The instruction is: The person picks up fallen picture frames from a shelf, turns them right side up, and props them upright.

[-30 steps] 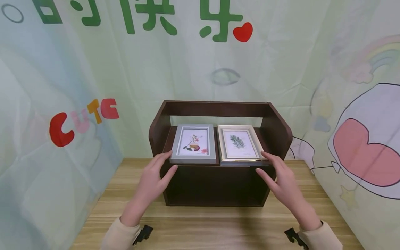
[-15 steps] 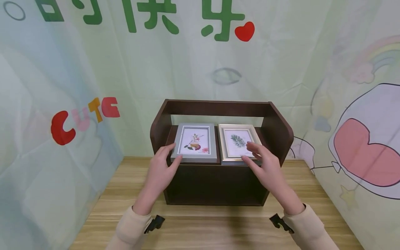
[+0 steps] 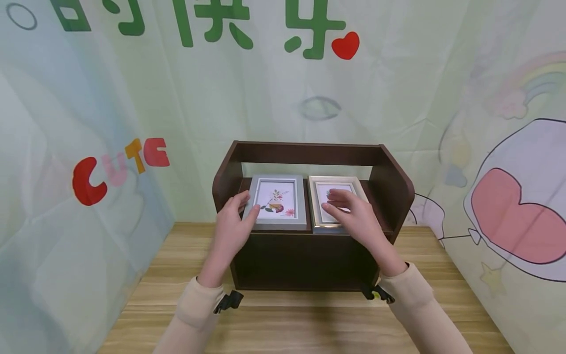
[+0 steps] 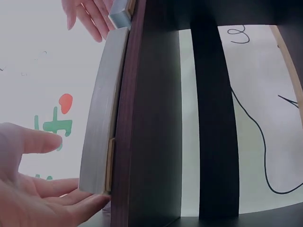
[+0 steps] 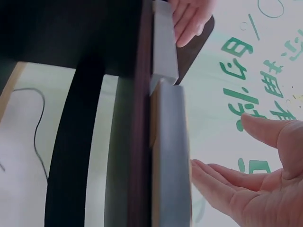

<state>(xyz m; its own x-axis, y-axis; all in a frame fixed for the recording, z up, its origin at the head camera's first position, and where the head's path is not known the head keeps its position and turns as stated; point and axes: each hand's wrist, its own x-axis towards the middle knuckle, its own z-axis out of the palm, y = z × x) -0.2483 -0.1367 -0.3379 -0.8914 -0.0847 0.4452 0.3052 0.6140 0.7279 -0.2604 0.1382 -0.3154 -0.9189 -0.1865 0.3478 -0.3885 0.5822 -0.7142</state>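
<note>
Two picture frames lie face up, side by side, on the upper board of a small dark brown shelf (image 3: 305,260). The grey-blue picture frame (image 3: 300,206) holds a flower print. My left hand (image 3: 232,223) is at its left side, thumb apart over the front corner; in the left wrist view the fingertips (image 4: 94,201) are right at the frame's end. Over the gold picture frame (image 3: 314,204) on the right, my right hand (image 3: 358,216) hovers with loosely bent fingers and hides most of its print. A blue-grey edge shows under the gold frame.
The shelf has raised side panels (image 3: 398,196) and a back rail (image 3: 309,154). It stands on a wood-grain table (image 3: 283,324). A printed cloth backdrop (image 3: 199,98) hangs behind and on both sides.
My right hand has moved left from the gold frame's right corner to above its middle. My left hand has shifted slightly right and forward along the grey-blue frame. The frames stay in place.
</note>
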